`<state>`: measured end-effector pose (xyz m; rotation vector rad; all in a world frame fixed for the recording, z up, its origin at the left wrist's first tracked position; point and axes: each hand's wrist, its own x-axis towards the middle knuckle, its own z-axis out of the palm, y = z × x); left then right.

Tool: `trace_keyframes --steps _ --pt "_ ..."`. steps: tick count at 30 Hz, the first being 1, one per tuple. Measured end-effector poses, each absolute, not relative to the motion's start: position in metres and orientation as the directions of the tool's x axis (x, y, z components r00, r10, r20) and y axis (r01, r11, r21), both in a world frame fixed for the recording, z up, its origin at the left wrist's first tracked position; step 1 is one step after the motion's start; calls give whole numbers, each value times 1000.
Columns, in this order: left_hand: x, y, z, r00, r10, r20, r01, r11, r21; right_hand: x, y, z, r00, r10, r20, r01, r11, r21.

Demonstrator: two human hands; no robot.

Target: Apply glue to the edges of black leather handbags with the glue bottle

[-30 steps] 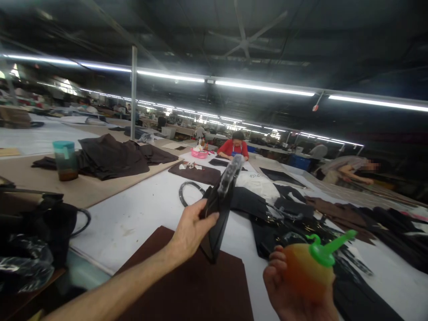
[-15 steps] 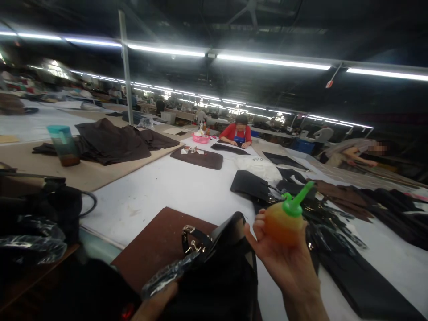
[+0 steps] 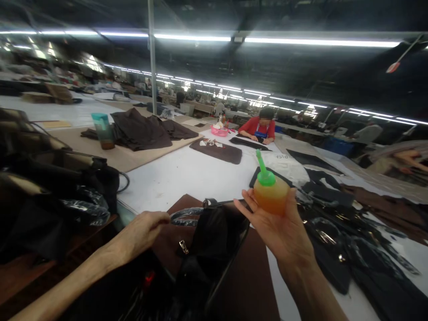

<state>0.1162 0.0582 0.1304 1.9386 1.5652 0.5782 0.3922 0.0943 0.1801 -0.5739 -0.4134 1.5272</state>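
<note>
While left fingers (image 3: 162, 218) clamp bag strap (image 3: 187, 212), right fingers (image 3: 244, 207) cup orange bottle (image 3: 270, 198).

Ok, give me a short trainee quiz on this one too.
1. What does the left hand grip?
2. True or false: the bottle has a red cap.
3. Which holds the bottle? A. the right hand B. the left hand C. neither
Key: 1. the black bag; 2. false, the cap is green; 3. A.
</note>
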Motion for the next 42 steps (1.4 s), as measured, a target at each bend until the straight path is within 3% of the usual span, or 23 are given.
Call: trace_keyframes --steps 4,6,11,14,18,22,25,27,31,34,36,39,42 --pt "152 37 171 287 935 207 553 -338 761 384 102 182 11 998 -66 -770 -33 -637" --pt "168 33 182 382 894 233 513 -416 751 384 103 182 8 998 -63 -762 -35 -647" --pt "187 57 190 669 742 53 472 -478 740 383 102 183 22 997 -76 -749 -34 -661" --pt "188 72 194 708 698 -107 549 -449 705 383 102 183 20 997 -68 -743 -30 -668" --pt "169 80 208 603 769 -213 767 -486 418 386 102 183 16 999 -49 -708 -23 -706" --pt "137 87 221 301 870 -392 954 -277 116 389 101 184 50 992 -115 -687 -50 -725" --pt "125 89 218 240 853 -463 960 -281 -20 388 102 185 68 986 -150 -686 -63 -725" --pt "123 86 212 292 853 -433 941 -336 -27 387 104 185 87 984 -158 -689 -56 -723" --pt "122 80 209 378 860 -344 922 -385 52 386 108 183 85 983 -166 -720 -55 -691" --pt "125 71 216 299 924 -239 948 -258 186 386 109 180 52 987 -153 -734 -66 -676" --pt "136 59 219 220 970 -102 910 -166 380 385 109 179 44 988 -149 -735 -69 -674" --pt "168 37 214 151 988 32 649 -123 750 380 110 180 28 991 -129 -736 -67 -674" --pt "195 33 195 213 963 -167 447 56 893 377 110 182 15 995 -98 -729 -56 -682"
